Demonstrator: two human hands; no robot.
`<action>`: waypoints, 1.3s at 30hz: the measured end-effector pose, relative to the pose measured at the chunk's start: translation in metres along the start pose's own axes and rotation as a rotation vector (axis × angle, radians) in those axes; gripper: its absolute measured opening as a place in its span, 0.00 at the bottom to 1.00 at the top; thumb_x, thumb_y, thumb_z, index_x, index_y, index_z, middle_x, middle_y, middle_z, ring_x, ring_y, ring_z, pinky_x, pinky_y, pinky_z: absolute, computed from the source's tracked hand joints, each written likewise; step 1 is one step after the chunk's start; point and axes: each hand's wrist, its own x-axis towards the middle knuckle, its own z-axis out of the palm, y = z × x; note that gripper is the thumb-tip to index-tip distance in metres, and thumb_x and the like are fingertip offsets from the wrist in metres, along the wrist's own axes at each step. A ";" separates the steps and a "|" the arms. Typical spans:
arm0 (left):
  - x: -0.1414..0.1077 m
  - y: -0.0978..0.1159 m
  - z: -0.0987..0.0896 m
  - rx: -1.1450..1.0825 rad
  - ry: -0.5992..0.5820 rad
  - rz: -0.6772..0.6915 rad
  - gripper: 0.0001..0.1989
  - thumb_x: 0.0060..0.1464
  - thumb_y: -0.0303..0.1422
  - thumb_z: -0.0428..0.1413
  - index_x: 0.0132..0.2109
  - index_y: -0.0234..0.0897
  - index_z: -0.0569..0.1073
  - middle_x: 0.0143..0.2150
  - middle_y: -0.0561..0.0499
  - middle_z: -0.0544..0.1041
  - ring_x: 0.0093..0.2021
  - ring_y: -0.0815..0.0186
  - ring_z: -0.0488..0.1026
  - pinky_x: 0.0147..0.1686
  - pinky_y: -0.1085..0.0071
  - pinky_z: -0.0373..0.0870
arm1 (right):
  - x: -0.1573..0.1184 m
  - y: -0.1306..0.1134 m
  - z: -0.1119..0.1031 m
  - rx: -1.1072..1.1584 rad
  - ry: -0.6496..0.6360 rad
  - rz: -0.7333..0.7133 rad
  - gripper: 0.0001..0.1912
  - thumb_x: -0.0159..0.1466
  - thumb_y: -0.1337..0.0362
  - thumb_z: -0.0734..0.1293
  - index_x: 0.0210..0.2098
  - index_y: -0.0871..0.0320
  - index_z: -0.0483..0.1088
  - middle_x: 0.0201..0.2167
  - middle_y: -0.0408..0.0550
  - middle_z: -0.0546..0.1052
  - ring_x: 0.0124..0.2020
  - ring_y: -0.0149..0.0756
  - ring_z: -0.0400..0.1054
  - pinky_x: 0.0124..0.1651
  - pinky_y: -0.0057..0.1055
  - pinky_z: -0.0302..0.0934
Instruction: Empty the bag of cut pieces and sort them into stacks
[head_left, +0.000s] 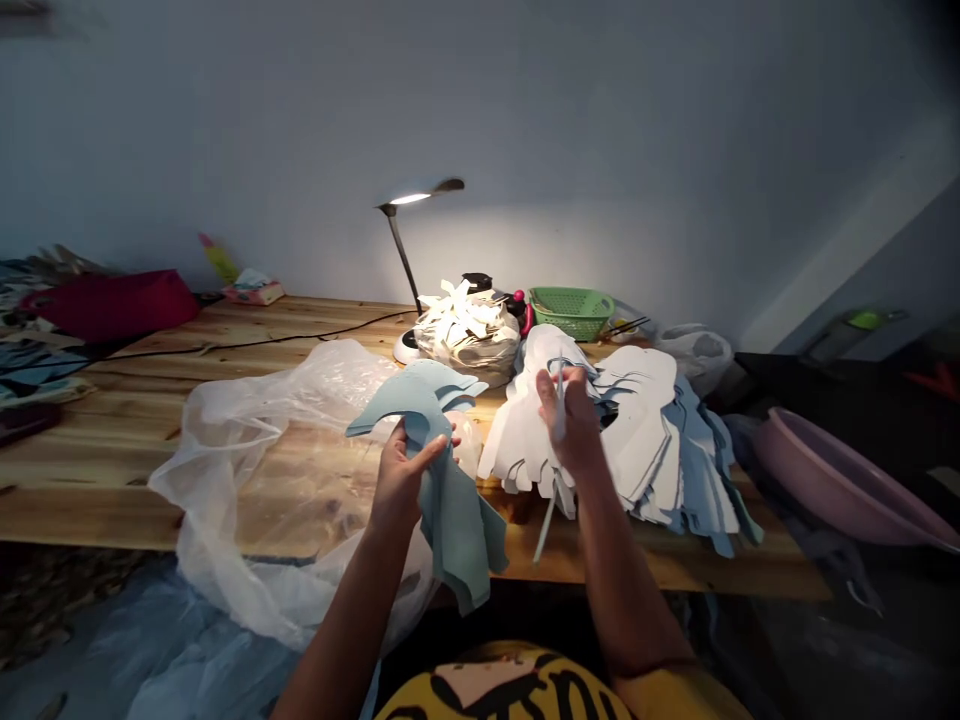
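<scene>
Two bare forearms are viewed from above, extended over a wooden counter (90, 450). A bundle of pale blue cut-out pieces (454, 530) is clamped in the left grip (405, 475), with the fingers closed around its narrow middle. A curved upper part is raised above the hand, and a folded lower part hangs down beyond the counter's front edge. The material cannot be made out, and the layers are partly hidden by the fingers.

The right grip (571, 425) is closed on a thin white strip (559, 400). The middle of the strip is hidden by the fingers, and its lower end projects downward below the hand. A stack of white cut-out shapes (637, 430) is laid on the counter just beneath and beside this grip, with pale blue edges exposed along its right side; the number of layers cannot be told.

A clear plastic bag (225, 480) is spread to the left. A bag of white scraps (469, 335), a green basket (571, 312) and a lit desk lamp (420, 190) are placed behind. A pink basin (840, 480) is seen at right, beside dark objects that are hard to make out. A yellow printed shirt (502, 690) is cut off by the lower edge.
</scene>
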 end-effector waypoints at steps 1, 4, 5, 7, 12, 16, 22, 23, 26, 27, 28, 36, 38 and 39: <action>0.000 0.002 0.000 -0.011 -0.005 -0.012 0.29 0.39 0.37 0.72 0.47 0.35 0.71 0.43 0.44 0.82 0.37 0.57 0.81 0.27 0.70 0.78 | 0.011 0.000 -0.018 -0.198 0.109 -0.067 0.20 0.58 0.56 0.68 0.46 0.54 0.62 0.22 0.41 0.69 0.22 0.39 0.65 0.27 0.33 0.57; -0.001 0.004 0.004 -0.055 -0.027 -0.056 0.28 0.40 0.36 0.69 0.49 0.35 0.71 0.44 0.43 0.82 0.38 0.56 0.82 0.28 0.69 0.79 | 0.052 0.010 -0.073 -0.688 0.382 -0.129 0.27 0.56 0.63 0.68 0.53 0.61 0.59 0.31 0.53 0.73 0.33 0.51 0.71 0.37 0.42 0.61; -0.001 0.004 0.006 -0.065 -0.037 -0.069 0.28 0.40 0.36 0.69 0.50 0.35 0.71 0.44 0.43 0.82 0.39 0.55 0.82 0.29 0.69 0.79 | 0.066 0.016 -0.090 -0.773 0.426 -0.111 0.29 0.57 0.62 0.68 0.55 0.64 0.58 0.36 0.60 0.74 0.38 0.55 0.72 0.40 0.45 0.61; -0.002 0.002 0.011 -0.076 -0.060 -0.085 0.27 0.41 0.36 0.68 0.49 0.36 0.71 0.45 0.43 0.82 0.39 0.55 0.82 0.29 0.68 0.80 | 0.089 0.030 -0.120 -0.838 0.469 -0.046 0.35 0.57 0.60 0.70 0.59 0.68 0.56 0.45 0.72 0.71 0.49 0.64 0.69 0.46 0.50 0.60; -0.003 -0.007 0.027 -0.102 -0.096 -0.086 0.28 0.41 0.38 0.71 0.49 0.37 0.70 0.42 0.47 0.81 0.38 0.56 0.82 0.30 0.67 0.80 | 0.092 0.042 -0.131 -0.798 0.577 -0.124 0.43 0.52 0.62 0.74 0.63 0.65 0.56 0.60 0.79 0.61 0.62 0.72 0.56 0.57 0.61 0.54; -0.002 -0.014 0.040 -0.125 -0.077 -0.053 0.29 0.41 0.37 0.72 0.48 0.39 0.70 0.37 0.52 0.79 0.35 0.58 0.81 0.32 0.67 0.79 | 0.037 0.027 -0.065 -0.566 0.211 -0.403 0.21 0.61 0.56 0.68 0.51 0.60 0.69 0.43 0.60 0.76 0.42 0.50 0.70 0.45 0.44 0.64; -0.001 -0.017 0.045 -0.151 -0.104 0.024 0.21 0.45 0.41 0.69 0.44 0.37 0.73 0.37 0.51 0.81 0.38 0.61 0.81 0.38 0.69 0.77 | -0.026 0.023 0.028 -0.235 -0.266 -0.329 0.07 0.61 0.57 0.71 0.32 0.53 0.72 0.26 0.44 0.76 0.26 0.35 0.67 0.33 0.31 0.57; -0.001 -0.016 0.044 -0.143 -0.094 0.035 0.21 0.46 0.41 0.69 0.43 0.37 0.73 0.37 0.51 0.81 0.38 0.60 0.81 0.38 0.69 0.77 | -0.028 0.023 0.032 -0.217 -0.249 -0.322 0.08 0.62 0.57 0.70 0.30 0.54 0.71 0.25 0.43 0.75 0.25 0.34 0.66 0.32 0.31 0.56; -0.001 -0.014 0.039 -0.128 -0.049 0.057 0.20 0.46 0.41 0.69 0.42 0.38 0.73 0.35 0.52 0.81 0.38 0.60 0.81 0.37 0.69 0.76 | -0.028 0.022 0.034 -0.176 -0.202 -0.318 0.12 0.62 0.57 0.69 0.25 0.54 0.66 0.22 0.41 0.72 0.23 0.33 0.64 0.30 0.30 0.55; -0.001 -0.013 0.038 -0.137 -0.043 0.056 0.19 0.46 0.40 0.69 0.41 0.38 0.73 0.35 0.52 0.81 0.39 0.60 0.81 0.38 0.69 0.76 | -0.027 0.020 0.033 -0.153 -0.212 -0.318 0.12 0.63 0.57 0.69 0.26 0.54 0.66 0.22 0.41 0.72 0.23 0.32 0.64 0.30 0.29 0.55; -0.001 -0.012 0.037 -0.153 -0.045 0.050 0.19 0.45 0.40 0.69 0.41 0.38 0.72 0.35 0.52 0.81 0.39 0.60 0.81 0.38 0.69 0.76 | -0.026 0.020 0.033 -0.123 -0.232 -0.311 0.12 0.62 0.57 0.68 0.27 0.54 0.67 0.22 0.41 0.72 0.23 0.32 0.65 0.29 0.29 0.55; -0.003 -0.014 0.039 -0.181 -0.101 0.001 0.20 0.46 0.38 0.69 0.44 0.37 0.73 0.35 0.53 0.80 0.34 0.64 0.79 0.34 0.73 0.74 | -0.020 0.034 0.041 0.263 -0.277 -0.044 0.15 0.60 0.51 0.70 0.30 0.56 0.67 0.23 0.38 0.67 0.22 0.29 0.60 0.27 0.27 0.54; -0.001 -0.017 0.037 -0.178 -0.103 0.004 0.21 0.45 0.38 0.70 0.44 0.38 0.74 0.34 0.53 0.80 0.34 0.64 0.79 0.34 0.72 0.75 | -0.025 0.036 0.042 0.236 -0.331 -0.051 0.14 0.60 0.52 0.70 0.33 0.56 0.69 0.24 0.39 0.69 0.24 0.30 0.61 0.28 0.27 0.55; 0.000 -0.019 0.036 -0.178 -0.110 0.010 0.21 0.45 0.39 0.70 0.44 0.38 0.74 0.34 0.53 0.81 0.34 0.64 0.80 0.34 0.72 0.75 | -0.028 0.035 0.042 0.186 -0.364 -0.085 0.13 0.61 0.53 0.69 0.36 0.56 0.71 0.26 0.40 0.71 0.25 0.31 0.61 0.29 0.27 0.56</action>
